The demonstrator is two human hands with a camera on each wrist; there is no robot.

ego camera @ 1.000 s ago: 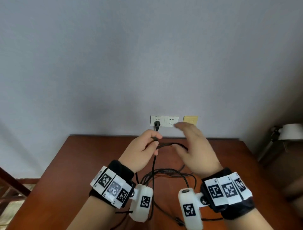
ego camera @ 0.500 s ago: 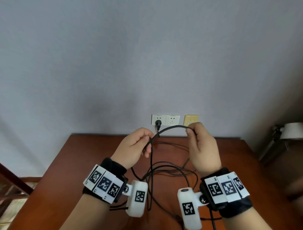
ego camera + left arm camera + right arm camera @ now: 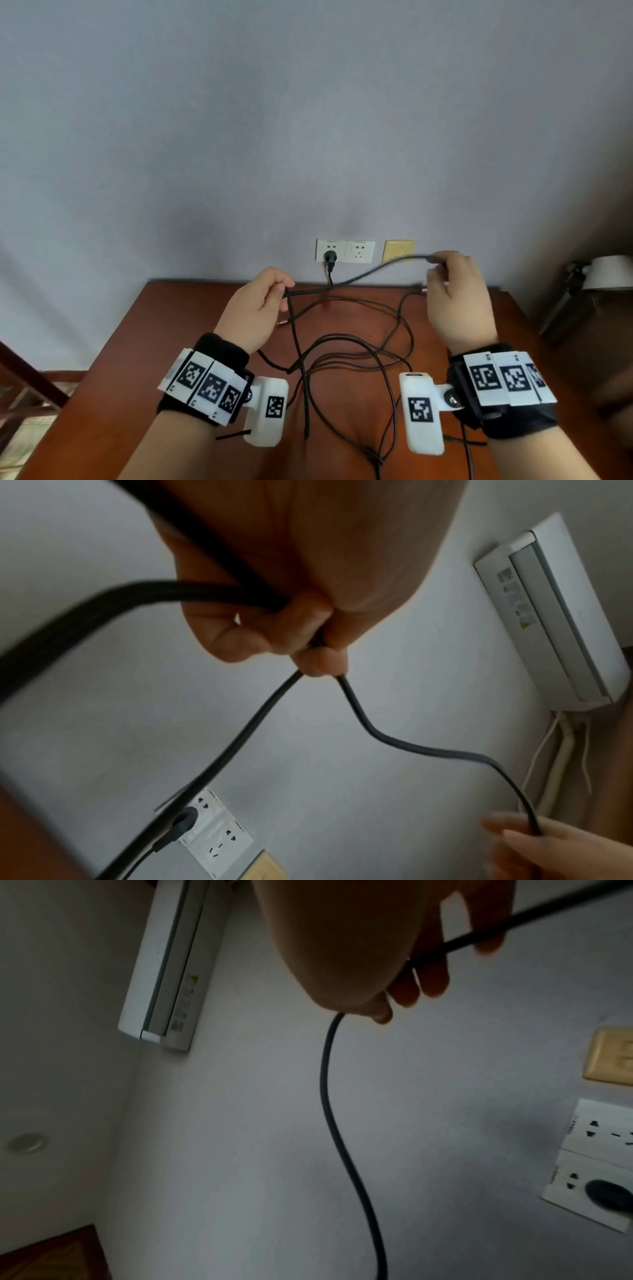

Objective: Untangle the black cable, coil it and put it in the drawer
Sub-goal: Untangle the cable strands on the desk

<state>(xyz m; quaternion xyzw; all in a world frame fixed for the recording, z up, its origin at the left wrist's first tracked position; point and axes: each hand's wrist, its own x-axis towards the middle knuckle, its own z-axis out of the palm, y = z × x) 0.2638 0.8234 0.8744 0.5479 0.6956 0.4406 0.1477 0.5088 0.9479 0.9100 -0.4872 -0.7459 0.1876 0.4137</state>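
A thin black cable (image 3: 356, 278) stretches in the air between my two hands above a brown wooden table (image 3: 171, 329). My left hand (image 3: 260, 301) pinches a bend of the cable (image 3: 260, 604) in its fingertips. My right hand (image 3: 452, 291), raised near the wall, grips the same strand (image 3: 329, 1085) farther along. Loose loops of cable (image 3: 342, 353) lie tangled on the table between my wrists. A small metal-tipped end (image 3: 281, 322) hangs by the left hand. No drawer is in view.
A black plug (image 3: 330, 257) sits in the left of two white wall sockets (image 3: 359, 251), beside a yellow wall plate (image 3: 399, 250). A white lamp (image 3: 606, 274) stands at the right. An air conditioner (image 3: 561, 610) hangs on the wall. A dark wooden chair frame (image 3: 27, 377) is at the left.
My right hand went from open above the cable to gripping it, then pulled right and up. The span between the hands lengthened and straightened. The left hand kept its pinch.
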